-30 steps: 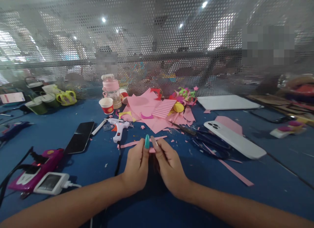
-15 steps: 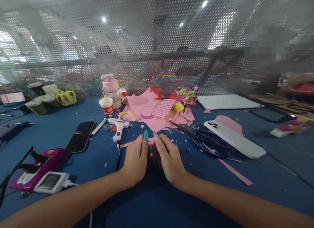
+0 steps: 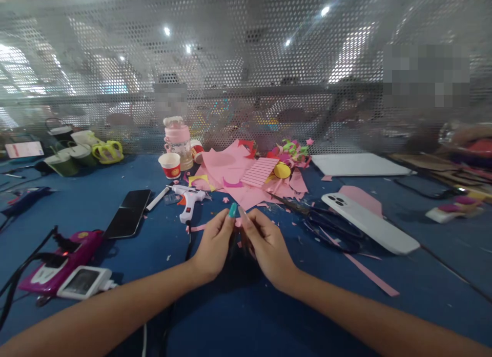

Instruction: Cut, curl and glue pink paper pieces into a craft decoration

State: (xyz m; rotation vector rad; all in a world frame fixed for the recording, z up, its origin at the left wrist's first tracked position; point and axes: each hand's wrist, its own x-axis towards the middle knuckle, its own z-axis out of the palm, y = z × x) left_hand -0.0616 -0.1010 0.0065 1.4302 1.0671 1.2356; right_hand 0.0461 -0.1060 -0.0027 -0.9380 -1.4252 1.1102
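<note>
My left hand (image 3: 215, 241) and my right hand (image 3: 267, 244) meet over the table, thumbs up and fingers curled, both closed. A small bit of pink paper strip (image 3: 238, 222) shows between the fingertips; the fingers hide most of it. More pink strip (image 3: 198, 227) shows left of my left hand, though whether it is the same piece is unclear. Beyond the left hand lies a white glue gun (image 3: 189, 203). Dark-handled scissors (image 3: 330, 226) rest to the right, blades toward the paper pile. A tiny pink paper star (image 3: 226, 199) lies just ahead of the fingers.
Pink paper sheets (image 3: 226, 167) and scraps pile up ahead, near a bottle (image 3: 179, 141) and a red-white paper cup (image 3: 170, 165). Leftward are a black phone (image 3: 128, 213) and a purple power strip (image 3: 63, 259). At right lies a white phone (image 3: 371, 223). Perforated metal (image 3: 246, 64) stands behind.
The fingertips of both hands have drawn closer together, with less pink paper showing between them. The view has shifted slightly, so the table things appear a little further right.
</note>
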